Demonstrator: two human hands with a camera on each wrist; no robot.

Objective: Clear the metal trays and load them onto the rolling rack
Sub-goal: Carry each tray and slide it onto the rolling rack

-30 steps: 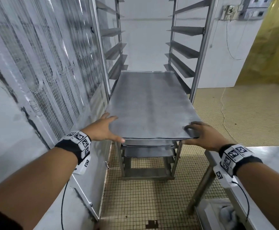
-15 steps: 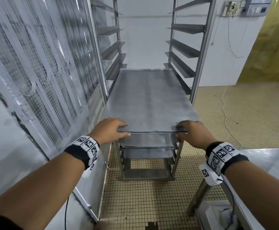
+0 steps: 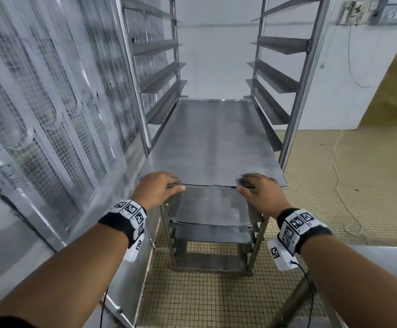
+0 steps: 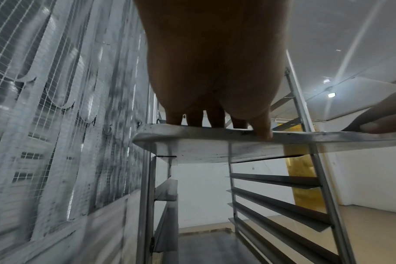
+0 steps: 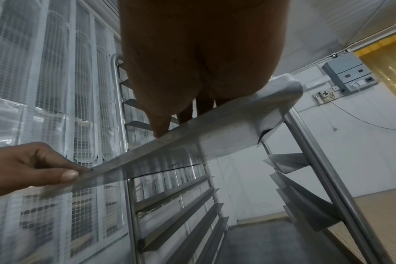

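A flat metal tray (image 3: 211, 143) lies on a pair of runners of the rolling rack (image 3: 296, 91), with its near edge sticking out a little. My left hand (image 3: 159, 188) holds the near rim by its left corner, fingers on top and thumb against the edge. My right hand (image 3: 259, 192) holds the same rim toward the right in the same way. The left wrist view shows the left hand (image 4: 215, 71) with its fingers over the tray rim (image 4: 215, 142). In the right wrist view my right hand (image 5: 192, 53) sits on the tilted-looking rim (image 5: 215, 135). Two more trays (image 3: 211, 209) sit on lower runners.
A wire-mesh wall (image 3: 39, 102) covered in plastic runs close along the rack's left side. A steel table (image 3: 381, 256) stands at the lower right. A cable (image 3: 339, 174) trails over the tiled floor to the right. Empty runners (image 3: 273, 74) line the rack above the tray.
The tray has slid deeper into the rack. Both hands have shifted from the tray's near corners inward along its near rim and moved forward with it.
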